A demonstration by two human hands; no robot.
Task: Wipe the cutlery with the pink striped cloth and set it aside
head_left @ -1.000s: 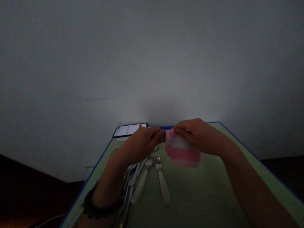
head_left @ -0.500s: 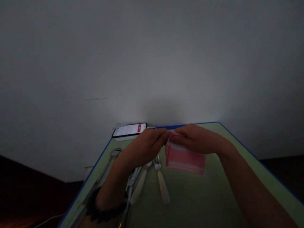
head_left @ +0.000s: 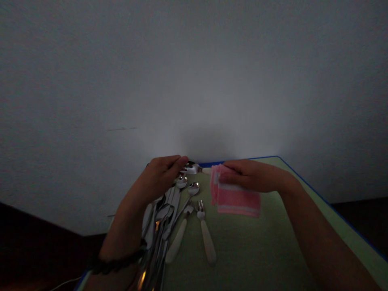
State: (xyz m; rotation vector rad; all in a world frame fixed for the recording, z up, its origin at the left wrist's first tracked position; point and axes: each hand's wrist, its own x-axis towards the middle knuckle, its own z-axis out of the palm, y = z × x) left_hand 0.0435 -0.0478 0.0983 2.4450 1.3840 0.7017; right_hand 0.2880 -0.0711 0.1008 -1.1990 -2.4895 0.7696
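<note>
A grey wall (head_left: pixel 194 89) filled the top of the frame, and our green table (head_left: pixel 257 246) with its blue edge filled the lower middle. A pile of cutlery (head_left: pixel 157 238) lay at the lower left of center. Our left hand (head_left: pixel 160 178) was left of center by a metal head; its tips were hidden, so we could not tell if they pinched it. Our right hand (head_left: pixel 251 176), right of center, pinched a folded pink-and-white cloth (head_left: pixel 238 204) between thumb and fingers. A white-handled utensil (head_left: pixel 194 168) ran between our hands near the middle, its handle going into the cloth. Holding the head still and pressing the cloth snugly seemed best. Keeping it up, away from the fork (head_left: pixel 203 226) and little spoon (head_left: pixel 194 188) below, seemed wise, to avoid bumps.
</note>
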